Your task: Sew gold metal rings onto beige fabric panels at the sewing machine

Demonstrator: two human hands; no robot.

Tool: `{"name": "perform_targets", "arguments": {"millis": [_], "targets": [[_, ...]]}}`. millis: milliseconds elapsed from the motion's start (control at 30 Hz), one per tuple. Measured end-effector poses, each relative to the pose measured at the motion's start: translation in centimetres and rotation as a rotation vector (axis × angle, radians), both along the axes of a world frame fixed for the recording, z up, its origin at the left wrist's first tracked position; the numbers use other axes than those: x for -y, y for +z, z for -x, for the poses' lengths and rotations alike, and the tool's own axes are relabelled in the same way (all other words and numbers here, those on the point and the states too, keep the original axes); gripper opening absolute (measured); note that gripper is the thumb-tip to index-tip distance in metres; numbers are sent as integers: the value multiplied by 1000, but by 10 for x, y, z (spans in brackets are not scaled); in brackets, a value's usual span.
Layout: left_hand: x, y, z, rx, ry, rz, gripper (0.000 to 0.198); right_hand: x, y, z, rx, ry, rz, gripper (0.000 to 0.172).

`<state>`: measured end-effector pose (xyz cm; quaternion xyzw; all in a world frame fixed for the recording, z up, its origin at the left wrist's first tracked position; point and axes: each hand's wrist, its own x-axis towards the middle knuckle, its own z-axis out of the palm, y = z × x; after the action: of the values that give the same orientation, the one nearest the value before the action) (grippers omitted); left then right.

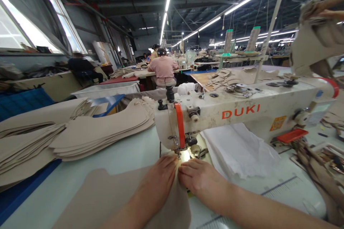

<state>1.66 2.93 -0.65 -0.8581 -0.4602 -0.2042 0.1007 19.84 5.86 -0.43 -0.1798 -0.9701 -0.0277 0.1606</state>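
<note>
The flat beige fabric panel with a curved outline (90, 193) lies on the smooth pale green table (71, 173), beneath the left hand (160, 175) and spreading to its left and toward the wearer. Its long axis appears to run from the fingertips back toward the wearer; the near end is out of view. The left hand is pressed on the panel, fingers together; the right hand (200, 177), fingers bent, rests at its right margin. Whether either pinches the material cannot be told. Both sets of fingertips sit close before the brightly lit sewing point, neither clearly nearer. Directly beyond the hands stands the off-white metal sewing machine with red lettering (209, 107). Beyond the right hand, under the machine's arm, lies a crumpled thin white cloth (239, 150). Left of and beyond the left hand is a layered stack of beige cut panels (107, 132).
</note>
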Motion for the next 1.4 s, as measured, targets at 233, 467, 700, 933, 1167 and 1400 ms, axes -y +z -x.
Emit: {"name": "perform_targets", "arguments": {"millis": [233, 467, 700, 933, 1167, 1400], "targets": [[-1, 5, 0, -126, -17, -25, 31, -4, -1, 2, -7, -26, -14, 10], [-7, 4, 1, 24, -9, -36, 32, -8, -3, 4, -19, -31, -23, 8], [-10, 2, 1, 78, 17, 9, 30, -12, -10, 6, -30, -30, -31, 10], [-7, 0, 1, 72, 25, 2, 29, -8, -1, 4, -11, -26, 7, 7], [-12, -3, 1, 105, 38, 51, 26, -13, -3, 5, 4, -40, 18, 10], [27, -4, 8, 135, 85, 28, 27, 11, -13, 5, -58, 114, -17, 9]]}}
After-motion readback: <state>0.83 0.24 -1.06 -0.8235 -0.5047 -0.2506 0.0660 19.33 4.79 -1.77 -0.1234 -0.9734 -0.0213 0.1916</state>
